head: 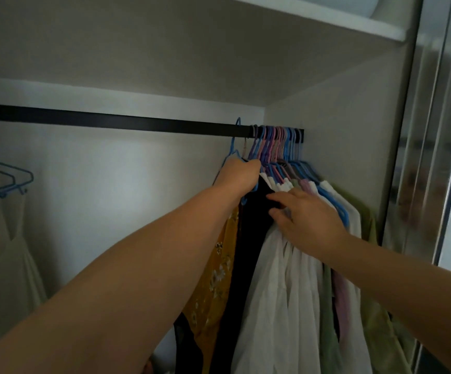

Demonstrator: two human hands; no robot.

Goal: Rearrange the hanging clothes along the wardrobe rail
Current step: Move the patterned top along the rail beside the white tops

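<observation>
Presently: clothes [286, 265] bunched at rail [111, 120] right of centre; left hand [239, 175] grips a blue hanger [233, 152] to slide it, right hand [309, 215] spread flat, restraining white shirts [281, 287].

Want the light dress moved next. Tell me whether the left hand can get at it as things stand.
Probably not yet. The left hand grips a blue hanger at the packed right end; the light dress hangs far left, with bare rail between.
</observation>
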